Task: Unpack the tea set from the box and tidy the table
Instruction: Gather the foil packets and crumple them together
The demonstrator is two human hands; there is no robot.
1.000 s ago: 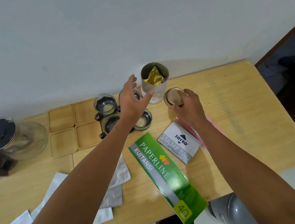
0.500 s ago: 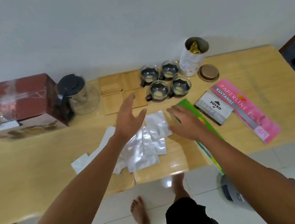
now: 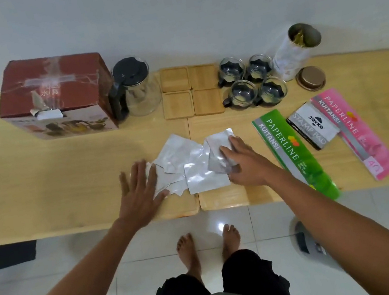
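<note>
Packets (image 3: 193, 170) lie mid-frame between both hands, left hand (image 3: 138, 190) flat and wide at their edge, right hand (image 3: 242, 162) pressing the right-most

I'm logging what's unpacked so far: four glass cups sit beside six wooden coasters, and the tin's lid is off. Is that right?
Not quite. The head view shows four wooden coasters, laid in a two-by-two square, not six. The rest stands: four glass cups sit just right of them, and the tin is open, its lid lying on the table beside it.
</note>
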